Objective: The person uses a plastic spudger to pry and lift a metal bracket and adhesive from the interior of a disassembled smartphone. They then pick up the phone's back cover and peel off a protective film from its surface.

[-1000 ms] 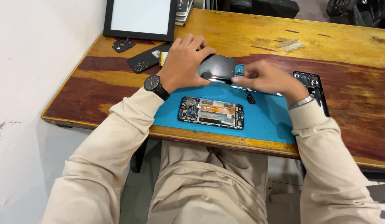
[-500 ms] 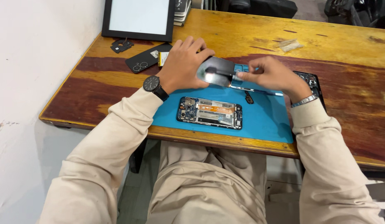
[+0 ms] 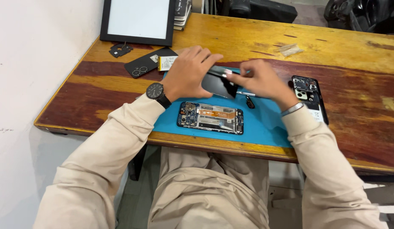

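Both hands grasp 1 dark phone panel, tilted above the blue mat's far edge: left hand clasps its left end, right hand pinches its right end. An opened phone lies near the mat's front edge; bare wooden tabletop stretches left.

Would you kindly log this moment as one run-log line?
left hand: holds dark phone panel | right hand: pinches panel's top edge | opened phone: flat on blue mat | second phone: right of mat
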